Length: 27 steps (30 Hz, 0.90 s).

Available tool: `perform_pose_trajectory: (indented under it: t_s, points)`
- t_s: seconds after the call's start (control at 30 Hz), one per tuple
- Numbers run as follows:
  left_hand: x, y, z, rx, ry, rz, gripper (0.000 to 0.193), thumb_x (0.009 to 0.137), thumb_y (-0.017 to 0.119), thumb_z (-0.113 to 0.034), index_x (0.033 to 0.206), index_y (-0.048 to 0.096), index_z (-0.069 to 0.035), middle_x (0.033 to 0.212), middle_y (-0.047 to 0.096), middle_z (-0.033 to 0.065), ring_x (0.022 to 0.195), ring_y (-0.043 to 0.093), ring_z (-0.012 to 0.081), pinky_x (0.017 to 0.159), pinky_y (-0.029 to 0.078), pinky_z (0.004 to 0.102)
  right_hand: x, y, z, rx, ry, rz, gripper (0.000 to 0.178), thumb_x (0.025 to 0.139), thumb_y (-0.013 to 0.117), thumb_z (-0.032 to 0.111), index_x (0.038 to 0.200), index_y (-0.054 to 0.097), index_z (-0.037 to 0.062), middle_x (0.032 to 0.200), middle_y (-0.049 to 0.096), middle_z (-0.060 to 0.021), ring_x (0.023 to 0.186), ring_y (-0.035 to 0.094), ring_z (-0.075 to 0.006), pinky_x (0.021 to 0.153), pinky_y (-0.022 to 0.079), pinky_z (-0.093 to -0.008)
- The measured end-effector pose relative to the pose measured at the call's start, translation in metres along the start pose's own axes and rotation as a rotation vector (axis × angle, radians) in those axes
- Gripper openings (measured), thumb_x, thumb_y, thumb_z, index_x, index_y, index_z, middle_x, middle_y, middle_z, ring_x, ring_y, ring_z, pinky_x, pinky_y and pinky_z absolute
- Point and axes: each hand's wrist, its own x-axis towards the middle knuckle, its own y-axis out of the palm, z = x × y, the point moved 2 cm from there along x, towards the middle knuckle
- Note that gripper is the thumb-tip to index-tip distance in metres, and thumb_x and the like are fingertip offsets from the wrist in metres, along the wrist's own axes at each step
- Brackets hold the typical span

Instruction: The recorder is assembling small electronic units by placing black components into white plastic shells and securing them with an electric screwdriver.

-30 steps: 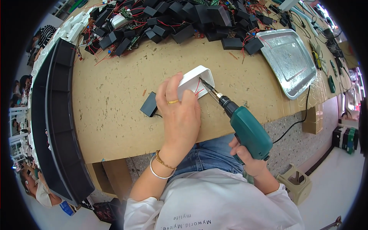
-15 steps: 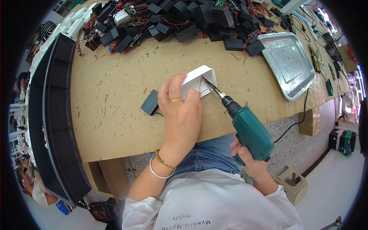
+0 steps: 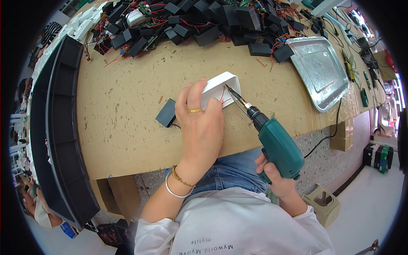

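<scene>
My left hand (image 3: pixel 199 112) grips an open white plastic housing (image 3: pixel 224 80) and tilts it on the cardboard-covered bench. Thin red wires (image 3: pixel 225 101) show inside the housing; my fingers hide its left part. My right hand (image 3: pixel 276 176) is wrapped round the handle of a green soldering gun (image 3: pixel 280 146). Its metal tip reaches into the housing, close to the inner wall; whether it touches there is too small to tell. A black box (image 3: pixel 166 113) with a short black lead lies just left of my left hand.
Black boxes, circuit boards and red wires (image 3: pixel 208 36) are heaped along the far side. A metal tray (image 3: pixel 321 74) sits at the right, near green cutters (image 3: pixel 364 97). A long black bin (image 3: pixel 63 127) stands at the left. The gun's cord (image 3: pixel 327 138) hangs off the bench's right edge.
Both hands, the housing and the soldering gun keep almost the same place. Only a very slight shift of the whole view shows.
</scene>
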Motion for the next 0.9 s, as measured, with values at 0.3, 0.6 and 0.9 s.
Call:
perform_pose_trajectory:
  t_s: [0.3, 0.6, 0.9]
  points:
    - [0.0009, -0.0002, -0.0002, 0.014, 0.008, 0.006, 0.019, 0.064, 0.064, 0.006, 0.074, 0.05, -0.002, 0.125, 0.043, 0.0152, 0.115, 0.037, 0.0373, 0.091, 0.035, 0.0466, -0.0004, -0.0001, -0.0011, 0.009, 0.034, 0.001, 0.03, 0.079, 0.071, 0.017, 0.101, 0.062, -0.0018, 0.083, 0.065, -0.0067, 0.069, 0.058, -0.0112, 0.063, 0.047, -0.025]
    - [0.001, 0.0003, -0.0001, 0.024, 0.009, 0.009, 0.018, 0.063, 0.065, 0.006, 0.071, 0.051, -0.001, 0.124, 0.044, 0.015, 0.114, 0.037, 0.0374, 0.09, 0.036, 0.0466, -0.0001, -0.001, -0.0002, -0.027, 0.019, 0.008, 0.03, 0.079, 0.071, 0.017, 0.102, 0.062, -0.0012, 0.083, 0.065, -0.0063, 0.069, 0.058, -0.0112, 0.063, 0.047, -0.0254]
    - [0.0017, -0.0011, -0.0009, 0.021, 0.017, 0.016, 0.018, 0.063, 0.065, 0.005, 0.071, 0.05, -0.001, 0.124, 0.044, 0.015, 0.114, 0.037, 0.0371, 0.09, 0.036, 0.0463, -0.0002, 0.0004, -0.0014, 0.009, 0.021, -0.009, 0.03, 0.079, 0.071, 0.019, 0.099, 0.062, -0.002, 0.081, 0.065, -0.0067, 0.067, 0.057, -0.0115, 0.062, 0.046, -0.0251]
